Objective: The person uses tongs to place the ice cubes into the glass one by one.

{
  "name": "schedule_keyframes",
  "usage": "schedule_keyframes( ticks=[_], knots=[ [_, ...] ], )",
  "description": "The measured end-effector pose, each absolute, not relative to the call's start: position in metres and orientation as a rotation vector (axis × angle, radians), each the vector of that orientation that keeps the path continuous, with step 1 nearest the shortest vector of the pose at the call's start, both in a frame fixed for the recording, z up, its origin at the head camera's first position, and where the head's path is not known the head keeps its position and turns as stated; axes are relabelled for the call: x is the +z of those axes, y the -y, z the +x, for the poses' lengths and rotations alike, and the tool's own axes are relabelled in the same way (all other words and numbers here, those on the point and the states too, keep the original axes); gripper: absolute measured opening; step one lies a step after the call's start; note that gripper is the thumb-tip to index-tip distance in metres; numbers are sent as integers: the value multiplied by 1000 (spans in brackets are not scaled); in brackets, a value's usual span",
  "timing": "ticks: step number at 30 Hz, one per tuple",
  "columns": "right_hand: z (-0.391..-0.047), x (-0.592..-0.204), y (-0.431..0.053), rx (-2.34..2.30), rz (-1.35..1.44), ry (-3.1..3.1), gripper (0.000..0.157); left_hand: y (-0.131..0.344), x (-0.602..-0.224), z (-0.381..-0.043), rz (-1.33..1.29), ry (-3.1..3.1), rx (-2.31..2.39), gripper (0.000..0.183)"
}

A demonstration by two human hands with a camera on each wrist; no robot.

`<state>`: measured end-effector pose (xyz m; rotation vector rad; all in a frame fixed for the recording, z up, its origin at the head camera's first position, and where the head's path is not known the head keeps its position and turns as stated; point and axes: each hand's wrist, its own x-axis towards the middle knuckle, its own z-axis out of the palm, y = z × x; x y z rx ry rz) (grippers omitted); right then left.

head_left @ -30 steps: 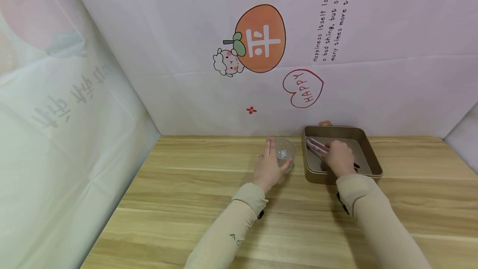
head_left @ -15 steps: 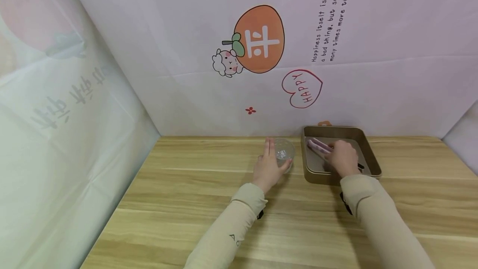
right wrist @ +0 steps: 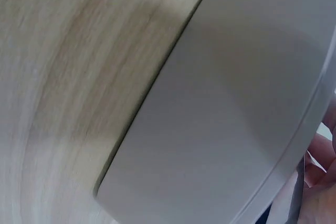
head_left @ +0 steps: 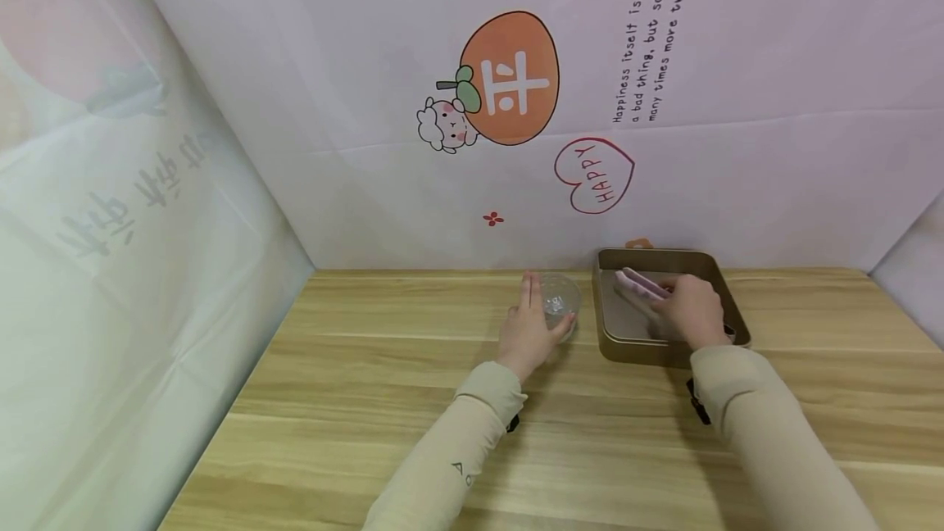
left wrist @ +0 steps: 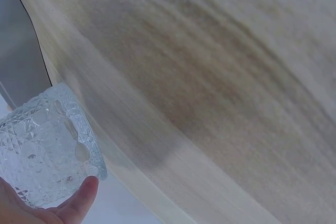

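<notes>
My left hand (head_left: 528, 336) holds a clear glass (head_left: 559, 301) on the table, fingers along its left side and thumb at its right. In the left wrist view, the glass (left wrist: 47, 145) shows a diamond-cut pattern, with a fingertip against its rim. Inside the open tin box (head_left: 614, 346), my right hand (head_left: 692, 311) grips a slim, pale pink-purple thing (head_left: 640, 282). It looks like two long parallel strips and tilts up to the left; its kind is unclear. A small dark end shows behind the hand. In the right wrist view, the box wall hides most of the fingers (right wrist: 320, 153).
The wooden table (head_left: 354, 400) runs up to a printed white cloth (head_left: 383, 187) at the back. Another white cloth (head_left: 221, 285) hangs at the left. The box stands close to the back cloth, a little right of the glass.
My right hand has moved slightly right inside the box, carrying the pink-purple thing, whose far end has lifted off the box floor. The left hand and glass stay in place.
</notes>
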<state>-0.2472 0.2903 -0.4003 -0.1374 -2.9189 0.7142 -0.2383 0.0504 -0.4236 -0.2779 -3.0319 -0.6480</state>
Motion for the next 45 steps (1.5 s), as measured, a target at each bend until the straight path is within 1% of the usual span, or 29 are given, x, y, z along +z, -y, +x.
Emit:
schedule_keyframes(
  ticks=[15, 21, 33, 45],
  knots=[
    [-239, -387, -300, 785, -82, 2893, 43, -50, -424, -239, -288, 3037, -643, 89],
    [-236, -381, -301, 772, -19, 2848, 35, -51, -426, -240, -284, 3030, -648, 90],
    [-229, -358, -278, 705, 78, 2777, 30, -51, -425, -239, -280, 3020, -664, 89],
    [-224, -350, -246, 755, 236, 2806, 26, -50, -426, -240, -274, 3039, -656, 91]
  ],
)
